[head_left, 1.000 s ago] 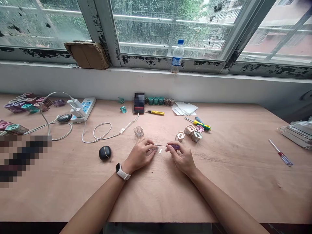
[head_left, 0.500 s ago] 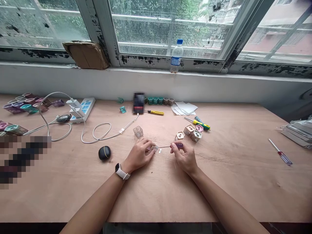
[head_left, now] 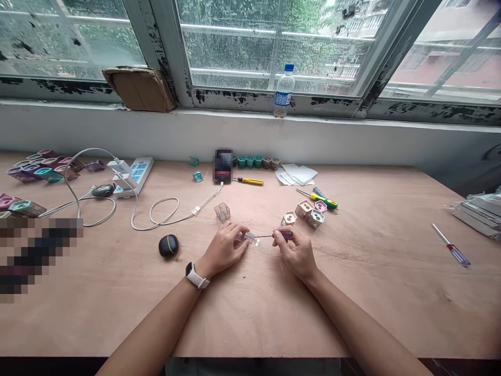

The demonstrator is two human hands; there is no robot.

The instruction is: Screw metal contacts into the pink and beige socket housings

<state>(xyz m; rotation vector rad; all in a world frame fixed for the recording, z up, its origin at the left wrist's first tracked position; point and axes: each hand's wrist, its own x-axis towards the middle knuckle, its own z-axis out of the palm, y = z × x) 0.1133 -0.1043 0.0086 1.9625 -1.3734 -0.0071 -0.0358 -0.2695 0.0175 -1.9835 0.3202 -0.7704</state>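
Note:
My right hand (head_left: 296, 253) is closed round the handle of a screwdriver (head_left: 282, 235), whose thin shaft points left. Its tip reaches a small part with metal pieces (head_left: 249, 237), which my left hand (head_left: 227, 244) grips against the table. Something purple shows under the left fingers; the rest of the held part is hidden. Just right of it lies a small pale strip (head_left: 257, 243). Beyond my left hand stands a clear brownish plastic housing (head_left: 222, 212). Several hexagonal pieces (head_left: 304, 209) are grouped beyond my right hand.
A black rounded case (head_left: 168, 246) lies left of my left wrist. White cables run to a power strip (head_left: 135, 176). Farther back are a yellow-handled tool (head_left: 250, 181), white papers (head_left: 296, 174) and a green-yellow screwdriver (head_left: 323, 199). Another screwdriver (head_left: 452, 245) lies far right.
Both hands keep nearly the same place and grip. The small part under the left fingers shows slightly more of its metal. The view has shifted very slightly.

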